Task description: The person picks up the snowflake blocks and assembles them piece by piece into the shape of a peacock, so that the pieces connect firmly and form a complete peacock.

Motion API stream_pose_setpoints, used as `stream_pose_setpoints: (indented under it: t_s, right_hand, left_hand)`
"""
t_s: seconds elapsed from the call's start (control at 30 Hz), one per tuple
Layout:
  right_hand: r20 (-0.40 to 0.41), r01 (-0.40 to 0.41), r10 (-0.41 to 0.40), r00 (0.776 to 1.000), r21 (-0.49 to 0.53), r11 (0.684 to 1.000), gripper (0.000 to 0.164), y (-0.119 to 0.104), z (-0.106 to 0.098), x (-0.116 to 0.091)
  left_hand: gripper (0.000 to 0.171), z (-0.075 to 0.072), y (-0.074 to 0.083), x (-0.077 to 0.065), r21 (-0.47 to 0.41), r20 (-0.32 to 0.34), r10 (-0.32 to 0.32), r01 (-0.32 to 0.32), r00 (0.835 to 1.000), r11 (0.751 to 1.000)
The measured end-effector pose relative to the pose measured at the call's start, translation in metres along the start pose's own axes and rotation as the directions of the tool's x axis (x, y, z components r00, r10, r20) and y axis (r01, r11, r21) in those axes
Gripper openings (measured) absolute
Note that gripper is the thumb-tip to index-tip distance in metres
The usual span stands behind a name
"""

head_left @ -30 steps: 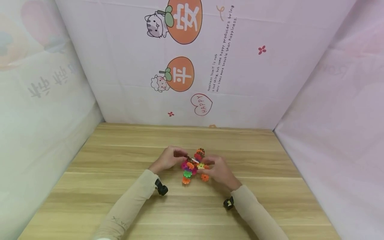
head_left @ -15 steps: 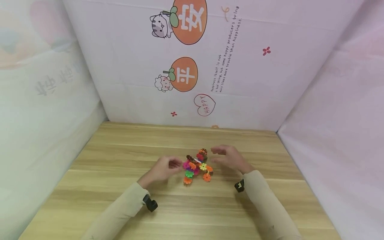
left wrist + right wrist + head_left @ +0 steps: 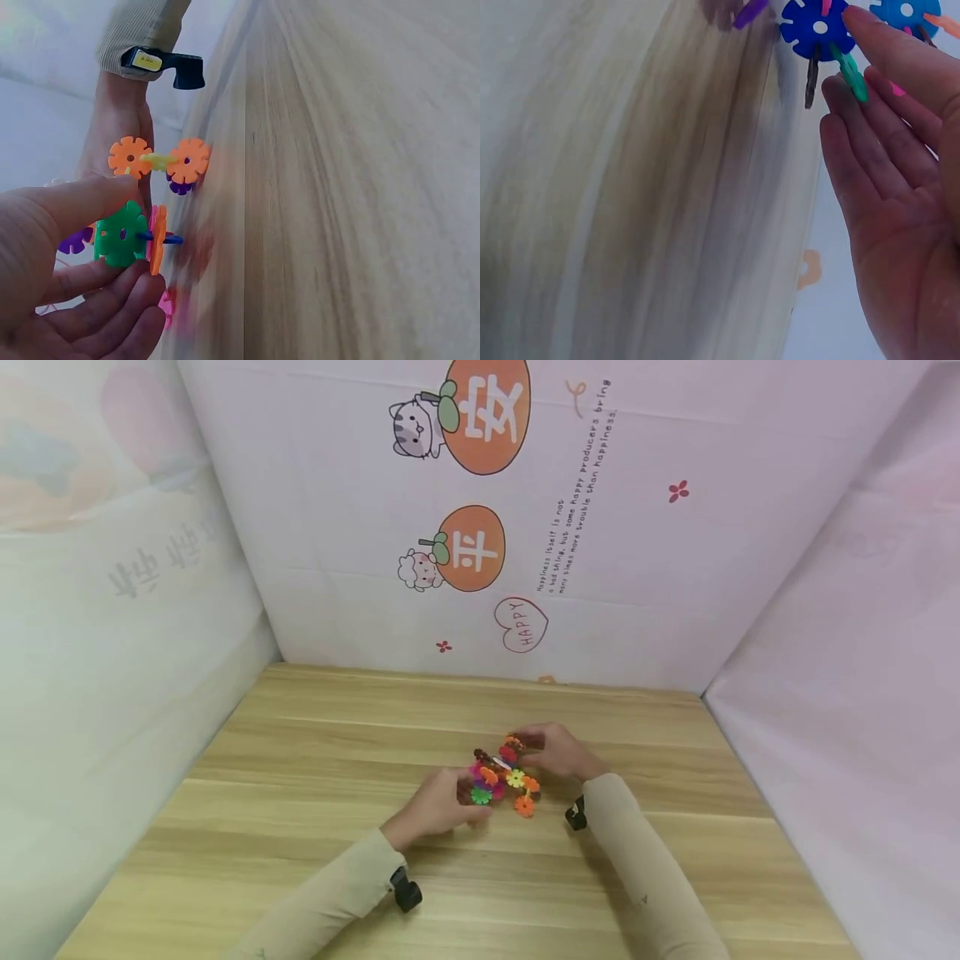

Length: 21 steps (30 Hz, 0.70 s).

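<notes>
A toy figure built of interlocking flower-shaped plastic discs (image 3: 515,777) stands on the table between both hands, in orange, yellow, green, pink and other colours. My left hand (image 3: 437,807) grips its near left leg. In the left wrist view, a green disc (image 3: 112,240) lies between thumb and fingers, with an orange disc (image 3: 158,240) on edge at the fingertips. The right hand (image 3: 558,752) holds the far right part of the toy. In the right wrist view, its thumb tip meets a dark blue disc (image 3: 802,31), and the fingers reach behind a green disc (image 3: 850,75).
The wood-grain table (image 3: 360,710) runs back to a white printed cloth wall (image 3: 337,543). Cloth sides rise at left and right. A black wrist camera (image 3: 406,889) sits on the left cuff and another camera (image 3: 576,814) on the right.
Both hands let go of the toy's middle and drew apart. Now they have come back in, the left at the near left leg and the right at the far right part.
</notes>
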State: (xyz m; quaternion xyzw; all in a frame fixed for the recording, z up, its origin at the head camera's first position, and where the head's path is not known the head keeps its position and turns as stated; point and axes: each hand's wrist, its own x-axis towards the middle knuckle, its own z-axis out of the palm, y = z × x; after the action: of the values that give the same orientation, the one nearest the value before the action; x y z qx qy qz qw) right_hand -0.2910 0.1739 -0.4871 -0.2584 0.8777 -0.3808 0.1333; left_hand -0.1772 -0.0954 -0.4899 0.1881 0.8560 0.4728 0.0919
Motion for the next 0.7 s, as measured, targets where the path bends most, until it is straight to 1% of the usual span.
stream_pose_setpoints:
  t_s: [0.1, 0.17, 0.27, 0.33, 0.43, 0.53, 0.63, 0.7]
  right_hand:
    - [-0.018, -0.002, 0.001, 1.000, -0.017, 1.000, 0.051, 0.003, 0.000, -0.001]
    - [-0.026, -0.004, 0.003, 1.000, -0.025, 1.000, 0.050, 0.005, -0.002, -0.003]
    - [-0.042, -0.010, 0.009, 0.999, -0.045, 0.999, 0.050, 0.005, -0.005, -0.008]
    - [-0.050, -0.024, 0.021, 0.999, -0.069, 0.997, 0.049, 0.004, -0.007, -0.012]
    - [-0.063, -0.053, 0.047, 0.997, -0.094, 0.994, 0.048, 0.003, -0.009, -0.019]
    - [-0.071, -0.054, 0.047, 0.996, -0.099, 0.994, 0.042, 0.002, -0.010, -0.026]
    - [-0.093, -0.037, 0.027, 0.995, -0.107, 0.994, 0.033, 0.001, -0.008, -0.032]
    - [-0.110, -0.035, 0.025, 0.994, -0.097, 0.995, 0.031, -0.001, -0.006, -0.036]
  left_hand:
    - [0.040, 0.001, -0.002, 0.003, -0.013, 0.002, 0.010, -0.010, 1.000, 1.000]
    - [0.045, -0.001, -0.004, 0.005, -0.016, 0.003, 0.006, -0.006, 1.000, 1.000]
    - [0.054, -0.008, -0.011, 0.008, -0.015, -0.001, 0.004, -0.004, 1.000, 1.000]
    - [0.056, -0.014, -0.016, 0.011, -0.013, -0.005, 0.009, -0.009, 1.000, 1.000]
    - [0.049, -0.023, -0.023, 0.017, -0.021, -0.009, 0.011, -0.012, 1.000, 1.000]
    - [0.040, -0.031, -0.027, 0.025, -0.034, -0.011, 0.012, -0.012, 1.000, 0.999]
    - [0.039, -0.038, -0.030, 0.034, -0.039, -0.016, 0.014, -0.014, 1.000, 0.999]
    - [0.038, -0.041, -0.033, 0.041, -0.041, -0.017, 0.014, -0.014, 1.000, 0.999]
